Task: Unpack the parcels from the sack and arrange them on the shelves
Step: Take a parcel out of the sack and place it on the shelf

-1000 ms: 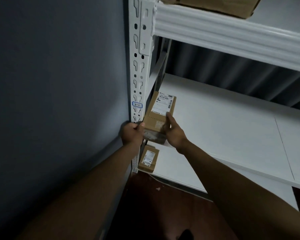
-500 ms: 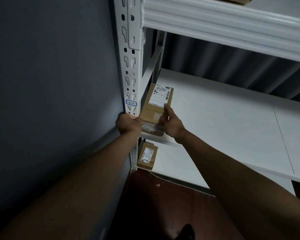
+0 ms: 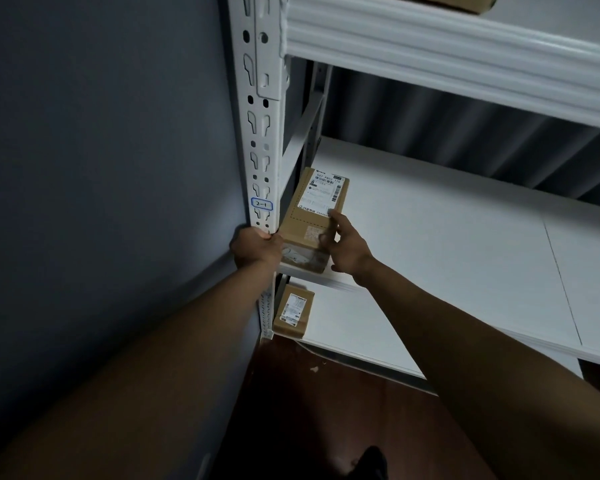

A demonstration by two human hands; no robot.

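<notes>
From the head view, a brown cardboard parcel with a white shipping label lies at the left front corner of the white middle shelf, beside the white slotted metal upright. The left hand grips its near left corner; the right hand touches its right side with straight, relaxed fingers. A second small brown parcel sits on the lower white shelf.

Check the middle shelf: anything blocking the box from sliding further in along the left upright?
Nothing visible. The box already lies on the middle shelf beside the upright, both hands on it: left hand, right hand. Bare board behind and right.
</notes>
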